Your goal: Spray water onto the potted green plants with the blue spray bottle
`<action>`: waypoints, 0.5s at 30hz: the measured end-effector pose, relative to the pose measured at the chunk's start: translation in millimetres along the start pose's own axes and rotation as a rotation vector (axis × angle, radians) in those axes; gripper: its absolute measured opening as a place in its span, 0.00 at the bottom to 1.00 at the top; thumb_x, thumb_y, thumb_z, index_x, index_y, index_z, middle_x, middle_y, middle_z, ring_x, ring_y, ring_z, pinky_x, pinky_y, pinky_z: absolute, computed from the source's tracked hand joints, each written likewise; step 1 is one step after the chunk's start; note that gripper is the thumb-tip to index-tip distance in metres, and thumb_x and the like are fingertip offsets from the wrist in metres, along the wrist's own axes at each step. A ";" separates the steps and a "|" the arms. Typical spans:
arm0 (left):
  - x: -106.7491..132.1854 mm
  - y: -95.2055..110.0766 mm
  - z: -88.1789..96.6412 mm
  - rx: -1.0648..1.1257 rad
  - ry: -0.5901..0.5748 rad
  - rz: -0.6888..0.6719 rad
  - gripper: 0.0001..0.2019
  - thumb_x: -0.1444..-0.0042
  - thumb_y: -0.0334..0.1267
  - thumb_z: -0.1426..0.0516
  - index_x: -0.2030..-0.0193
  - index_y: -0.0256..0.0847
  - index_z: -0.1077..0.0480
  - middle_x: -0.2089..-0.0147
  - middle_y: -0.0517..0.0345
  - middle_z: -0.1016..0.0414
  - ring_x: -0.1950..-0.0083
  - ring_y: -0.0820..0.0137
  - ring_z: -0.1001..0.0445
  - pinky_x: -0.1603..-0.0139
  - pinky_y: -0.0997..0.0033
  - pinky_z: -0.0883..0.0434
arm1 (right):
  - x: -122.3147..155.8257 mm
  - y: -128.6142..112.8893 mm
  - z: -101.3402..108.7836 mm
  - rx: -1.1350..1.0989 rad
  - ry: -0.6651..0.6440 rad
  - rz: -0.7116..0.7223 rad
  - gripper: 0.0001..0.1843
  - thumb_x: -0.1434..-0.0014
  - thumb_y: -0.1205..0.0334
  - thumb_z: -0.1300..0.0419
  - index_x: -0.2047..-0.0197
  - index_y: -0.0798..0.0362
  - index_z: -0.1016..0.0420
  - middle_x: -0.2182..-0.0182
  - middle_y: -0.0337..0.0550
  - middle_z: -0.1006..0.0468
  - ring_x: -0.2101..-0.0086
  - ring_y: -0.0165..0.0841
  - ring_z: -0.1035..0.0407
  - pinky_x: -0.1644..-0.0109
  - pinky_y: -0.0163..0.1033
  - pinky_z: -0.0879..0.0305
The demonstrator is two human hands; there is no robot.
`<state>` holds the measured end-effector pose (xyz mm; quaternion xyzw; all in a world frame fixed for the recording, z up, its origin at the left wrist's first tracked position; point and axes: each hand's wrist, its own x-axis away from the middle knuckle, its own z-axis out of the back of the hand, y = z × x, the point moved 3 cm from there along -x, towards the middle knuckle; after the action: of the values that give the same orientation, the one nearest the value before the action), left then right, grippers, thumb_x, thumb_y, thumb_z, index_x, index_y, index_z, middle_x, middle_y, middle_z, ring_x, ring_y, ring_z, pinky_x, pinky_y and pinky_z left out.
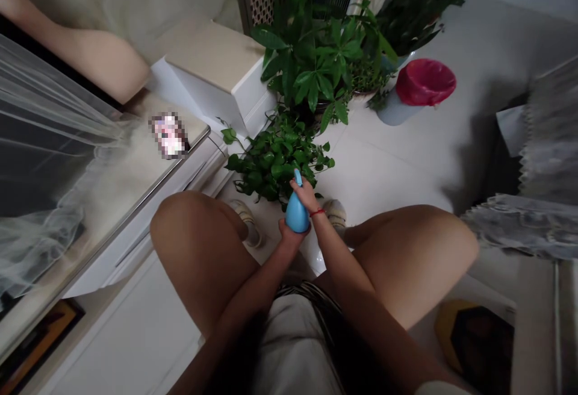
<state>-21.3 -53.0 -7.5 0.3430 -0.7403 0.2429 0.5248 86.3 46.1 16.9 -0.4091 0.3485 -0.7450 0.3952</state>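
A blue spray bottle [297,215] stands between my knees, its nozzle pointing away from me toward a low leafy plant [275,157]. My left hand [291,233] is closed around the bottle's base from below. My right hand [307,195], with a red string on the wrist, grips the bottle's neck just under the nozzle. Which fingers lie on the trigger cannot be made out. The leaves begin right beyond the bottle, and the plant's pot is hidden beneath them.
Taller potted greenery [316,76] rises behind. A grey bin [397,111] with a red liner [427,82] sits at the right. Along the left runs a cabinet [130,172] bearing a blurred-out phone-like object [169,136]. Lace cloth [506,223] hangs at right. A bare bent limb [99,61] shows upper left.
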 end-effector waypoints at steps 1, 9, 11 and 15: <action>3.0 -1.1 -2.0 -0.003 0.005 0.003 0.23 0.23 0.50 0.54 0.41 0.41 0.22 0.47 0.41 0.18 0.31 0.47 0.20 0.33 0.43 0.18 | -0.3 -1.8 1.6 0.019 -0.007 -0.012 0.12 0.30 0.49 0.40 0.54 0.48 0.22 0.59 0.46 0.14 0.57 0.42 0.20 0.45 0.44 0.24; 15.5 -3.7 -11.9 0.014 0.011 0.027 0.26 0.25 0.49 0.50 0.33 0.37 0.22 0.34 0.38 0.19 0.20 0.46 0.25 0.24 0.45 0.22 | 1.3 -8.8 9.9 0.176 0.058 -0.059 0.17 0.26 0.50 0.45 0.56 0.49 0.18 0.63 0.48 0.14 0.59 0.44 0.19 0.50 0.43 0.26; 14.9 -3.5 -12.7 0.024 0.007 0.028 0.26 0.24 0.49 0.50 0.32 0.38 0.23 0.35 0.38 0.19 0.22 0.46 0.23 0.25 0.45 0.21 | 3.0 -10.8 8.6 0.160 0.046 -0.052 0.17 0.26 0.51 0.45 0.56 0.49 0.18 0.63 0.48 0.14 0.59 0.44 0.20 0.50 0.43 0.26; 10.8 -3.2 -13.3 0.042 -0.002 0.025 0.24 0.24 0.48 0.51 0.33 0.40 0.23 0.38 0.40 0.19 0.25 0.48 0.20 0.27 0.44 0.19 | 5.2 -14.5 8.9 0.178 0.056 -0.067 0.15 0.26 0.53 0.45 0.58 0.49 0.19 0.63 0.48 0.14 0.60 0.43 0.21 0.50 0.43 0.27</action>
<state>-13.1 -48.2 7.2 0.3451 -0.7397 0.2646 0.5136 88.0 46.2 34.6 -0.3629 0.2780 -0.7968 0.3951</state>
